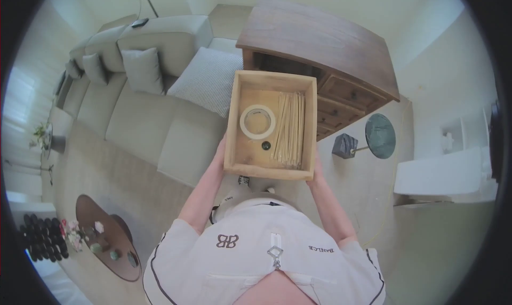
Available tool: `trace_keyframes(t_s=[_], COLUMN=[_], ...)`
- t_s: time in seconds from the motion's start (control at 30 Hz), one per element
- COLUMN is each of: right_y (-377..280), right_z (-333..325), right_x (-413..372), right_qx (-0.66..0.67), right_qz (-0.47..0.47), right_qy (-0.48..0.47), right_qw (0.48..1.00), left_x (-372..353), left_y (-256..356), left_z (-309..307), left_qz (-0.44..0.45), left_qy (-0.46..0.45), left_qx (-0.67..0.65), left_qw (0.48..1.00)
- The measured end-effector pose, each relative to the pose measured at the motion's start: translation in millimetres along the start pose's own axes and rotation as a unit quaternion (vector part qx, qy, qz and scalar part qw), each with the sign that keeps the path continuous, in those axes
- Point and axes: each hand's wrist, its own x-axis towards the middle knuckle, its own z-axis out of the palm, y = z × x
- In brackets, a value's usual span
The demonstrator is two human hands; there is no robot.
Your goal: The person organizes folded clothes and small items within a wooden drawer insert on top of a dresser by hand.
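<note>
A pale wooden drawer (271, 173) is held in front of my body, out of the brown wooden dresser (325, 33). My left hand (221, 150) grips its left side and my right hand (318, 169) its right side; the fingers are partly hidden beneath and behind the walls. Inside the drawer, a roll of pale tape (244, 125) lies at the left. Beside it is a small dark green round object (266, 145). A bundle of thin pale sticks (289, 129), seemingly in clear wrapping, fills the right side.
Behind the drawer, the dresser shows a dark opening (285, 65) and several closed drawers. A grey sofa (144, 113) with cushions stands at the left. A small green-topped side table (380, 136) is at the right, and a brown oval coffee table (106, 235) at the lower left.
</note>
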Motion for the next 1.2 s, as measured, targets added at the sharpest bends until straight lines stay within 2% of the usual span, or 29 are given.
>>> trace_keyframes(t_s=[0.1, 0.2, 0.3, 0.4, 0.5, 0.6, 0.67, 0.8, 0.9, 1.0, 1.1, 1.2], right_y=[13, 16, 23, 33, 46, 70, 74, 97, 129, 153, 164, 178], right_z=[-2, 10, 30, 50, 75, 103, 127, 173, 200, 224, 247, 259], right_x=[-2, -5, -6, -5, 0, 15, 18, 40, 68, 94, 110, 128], right_qx=[-0.039, -0.061, -0.103, -0.135, -0.196, -0.198, -0.209, -0.258, -0.241, -0.229, -0.245, -0.249], right_qz=[-0.012, 0.026, 0.085, 0.122, 0.162, 0.195, 0.209, 0.206, 0.228, 0.240, 0.245, 0.248], right_qy=[-0.051, -0.063, -0.054, -0.062, -0.073, -0.037, -0.075, -0.126, -0.121, -0.123, -0.109, -0.113], right_qw=[0.998, 0.996, 0.990, 0.981, 0.964, 0.960, 0.952, 0.936, 0.936, 0.935, 0.932, 0.930], left_x=[-25, -18, -31, -38, -53, -46, -61, -29, -3, 20, 34, 32], left_y=[-6, -29, -36, -46, -35, -44, -25, -31, -29, -26, -20, -3], left_z=[-11, -46, -71, -102, -113, -151, -151, -207, -246, -276, -287, -281], left_qz=[0.020, 0.002, -0.024, 0.027, 0.030, 0.073, 0.047, 0.069, 0.060, 0.080, 0.136, 0.141], left_qy=[0.035, 0.047, 0.093, 0.097, 0.121, 0.121, 0.155, 0.179, 0.187, 0.157, 0.154, 0.210], left_qx=[0.014, -0.067, -0.081, 0.041, -0.039, -0.030, -0.089, -0.131, -0.179, -0.219, -0.153, -0.129], left_qw=[0.999, 0.997, 0.992, 0.994, 0.991, 0.990, 0.983, 0.973, 0.964, 0.960, 0.967, 0.959])
